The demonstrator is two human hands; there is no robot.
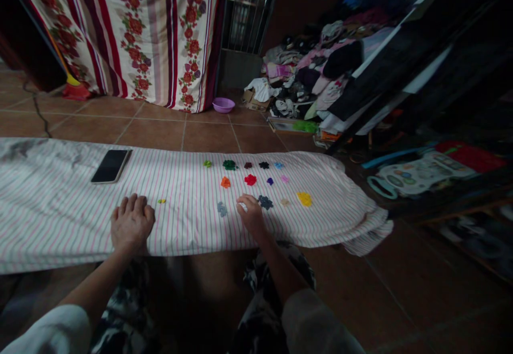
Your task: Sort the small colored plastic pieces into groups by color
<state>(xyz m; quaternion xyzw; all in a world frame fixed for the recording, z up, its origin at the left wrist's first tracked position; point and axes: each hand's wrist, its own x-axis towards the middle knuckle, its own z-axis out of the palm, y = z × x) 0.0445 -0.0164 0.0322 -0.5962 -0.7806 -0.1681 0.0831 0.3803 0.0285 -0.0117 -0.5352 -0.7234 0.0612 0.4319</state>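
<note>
My left hand rests palm down on the striped cloth, its fingers stretched out. Just right of its fingertips lie a few tiny yellow and green pieces. My right hand is low over the cloth with its fingers drawn together; something whitish shows at the fingertips, too small to name. It sits between a light grey pile and a dark grey pile of small pieces. Around and beyond it are orange, red, dark green, and yellow piles.
A dark-screened phone lies on the cloth at the left. Smaller piles include light green, black and pink. Beyond, on the tiled floor, are a purple basin, heaped clothes and a red dustpan.
</note>
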